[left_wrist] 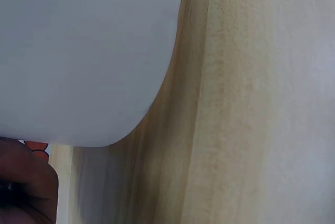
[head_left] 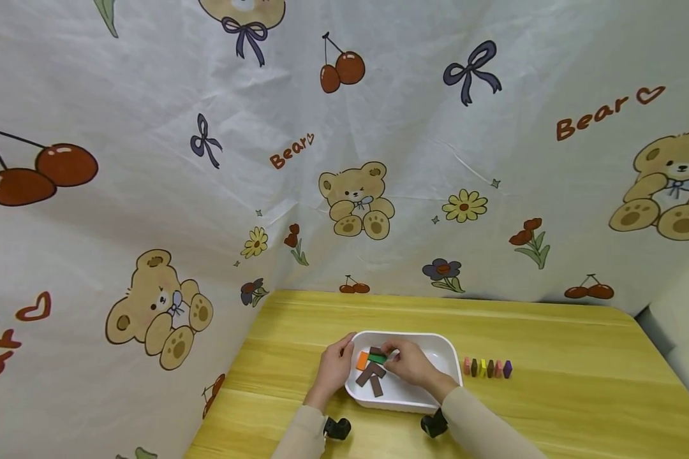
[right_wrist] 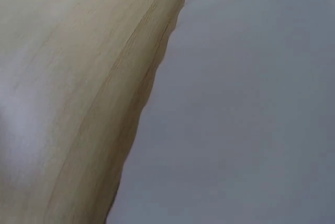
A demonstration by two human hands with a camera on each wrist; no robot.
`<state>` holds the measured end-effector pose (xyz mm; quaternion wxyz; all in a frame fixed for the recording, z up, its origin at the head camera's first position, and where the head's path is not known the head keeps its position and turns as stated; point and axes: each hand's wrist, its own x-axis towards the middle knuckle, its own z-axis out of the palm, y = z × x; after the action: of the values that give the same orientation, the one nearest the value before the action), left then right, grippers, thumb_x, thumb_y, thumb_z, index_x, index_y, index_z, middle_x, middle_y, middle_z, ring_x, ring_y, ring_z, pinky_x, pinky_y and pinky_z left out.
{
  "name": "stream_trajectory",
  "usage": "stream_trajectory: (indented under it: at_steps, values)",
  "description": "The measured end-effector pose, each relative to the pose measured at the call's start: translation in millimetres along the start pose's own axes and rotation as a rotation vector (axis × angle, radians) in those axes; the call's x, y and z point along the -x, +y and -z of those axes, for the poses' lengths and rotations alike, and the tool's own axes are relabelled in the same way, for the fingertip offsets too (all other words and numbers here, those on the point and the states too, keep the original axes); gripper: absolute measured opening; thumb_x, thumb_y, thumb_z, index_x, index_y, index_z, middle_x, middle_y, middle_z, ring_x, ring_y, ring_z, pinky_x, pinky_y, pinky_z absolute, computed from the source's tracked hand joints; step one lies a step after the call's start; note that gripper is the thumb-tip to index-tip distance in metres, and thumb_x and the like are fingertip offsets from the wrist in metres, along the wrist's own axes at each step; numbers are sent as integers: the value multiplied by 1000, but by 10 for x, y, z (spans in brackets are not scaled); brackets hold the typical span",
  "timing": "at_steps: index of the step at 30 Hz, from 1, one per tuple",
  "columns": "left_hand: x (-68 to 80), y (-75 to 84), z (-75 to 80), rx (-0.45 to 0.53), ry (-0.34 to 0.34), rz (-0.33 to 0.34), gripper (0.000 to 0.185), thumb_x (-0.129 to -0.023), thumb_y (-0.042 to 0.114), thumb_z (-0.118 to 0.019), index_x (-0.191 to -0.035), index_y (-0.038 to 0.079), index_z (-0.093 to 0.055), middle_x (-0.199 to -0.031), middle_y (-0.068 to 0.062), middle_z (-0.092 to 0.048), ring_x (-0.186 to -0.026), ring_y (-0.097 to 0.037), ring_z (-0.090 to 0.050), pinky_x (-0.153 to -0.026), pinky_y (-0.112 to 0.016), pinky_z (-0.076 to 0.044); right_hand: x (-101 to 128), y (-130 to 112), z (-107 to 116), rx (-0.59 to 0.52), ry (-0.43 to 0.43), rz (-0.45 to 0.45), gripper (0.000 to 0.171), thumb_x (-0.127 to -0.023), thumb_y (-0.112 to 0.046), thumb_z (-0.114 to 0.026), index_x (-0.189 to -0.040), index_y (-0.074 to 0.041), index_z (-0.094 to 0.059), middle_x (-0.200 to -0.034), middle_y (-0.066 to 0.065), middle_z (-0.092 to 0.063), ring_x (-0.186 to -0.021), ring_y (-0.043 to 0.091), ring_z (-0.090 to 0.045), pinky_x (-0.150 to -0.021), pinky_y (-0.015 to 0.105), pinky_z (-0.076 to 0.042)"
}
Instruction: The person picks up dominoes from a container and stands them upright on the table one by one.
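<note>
A white rectangular tray (head_left: 444, 352) sits on a yellow wooden table (head_left: 580, 395). Inside lie flat pieces: an orange one (head_left: 362, 361), a green one (head_left: 377, 358) and dark brown ones (head_left: 372, 375). My left hand (head_left: 337, 364) grips the tray's left rim, thumb over the edge. My right hand (head_left: 406, 361) reaches into the tray and pinches the green piece. In the left wrist view the tray's white wall (left_wrist: 78, 62) fills the upper left, with part of the hand (left_wrist: 26, 182) below it. In the right wrist view only the white tray wall (right_wrist: 251, 119) and the table (right_wrist: 68, 67) show.
A row of several small coloured crayon-like pieces (head_left: 487, 368) lies on the table just right of the tray. A printed bear-pattern cloth (head_left: 344, 159) hangs behind and to the left. The table's right edge (head_left: 666, 363) meets a pale wall.
</note>
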<state>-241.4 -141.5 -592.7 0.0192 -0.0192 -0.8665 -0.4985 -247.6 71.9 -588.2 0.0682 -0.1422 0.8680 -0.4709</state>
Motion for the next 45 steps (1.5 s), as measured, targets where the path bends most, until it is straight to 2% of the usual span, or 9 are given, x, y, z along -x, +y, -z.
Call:
stream_trajectory:
  at_steps: [6,13,19,28,32,38,45]
  values:
    - [-26,-37,-36,-29,9,-23,35,-109,22,-52,-140,11,-66,-141,-12,-65,-135,-33,-59,-113,-51,-50,-32,-7,-11,68,-3,37,25,-82,4,-74,-105,-5,-73,-104,11,-72,-73,13,-53,-58,21,-44]
    - [-18,-31,-31,-3,1,-21,36,-109,21,-52,-140,9,-66,-141,-14,-65,-135,-35,-58,-113,-52,-49,-50,25,-9,114,-26,45,27,-84,3,-76,-110,-4,-74,-111,13,-73,-81,16,-55,-66,23,-48]
    - [-19,-31,-35,-20,12,-28,35,-109,19,-52,-139,9,-66,-140,-14,-65,-134,-35,-60,-112,-52,-50,-19,72,13,132,-21,90,26,-83,2,-77,-108,-4,-74,-106,11,-74,-80,15,-56,-66,24,-50]
    - [-3,-4,-19,-11,10,-10,35,-109,21,-51,-140,11,-66,-142,-13,-65,-135,-34,-58,-114,-51,-49,94,128,102,160,-1,143,24,-82,2,-75,-106,-3,-75,-100,8,-74,-74,9,-52,-64,21,-45]
    - [7,21,-8,2,14,-24,35,-109,19,-52,-139,9,-66,-141,-16,-65,-135,-37,-58,-113,-54,-49,81,135,68,181,32,168,22,-82,1,-75,-103,-5,-74,-98,7,-73,-80,14,-58,-69,27,-51]
    - [12,13,-10,0,8,-11,35,-109,19,-51,-140,9,-65,-143,-15,-63,-136,-37,-57,-113,-54,-48,11,155,-60,271,113,130,17,-81,-5,-80,-96,-6,-71,-89,4,-69,-84,17,-61,-81,42,-57]
    - [4,-3,-17,-6,6,-10,35,-110,20,-51,-140,11,-66,-142,-14,-64,-136,-35,-57,-113,-53,-49,-25,122,-101,257,169,50,18,-79,-2,-83,-89,-7,-69,-84,3,-67,-79,16,-60,-75,40,-56]
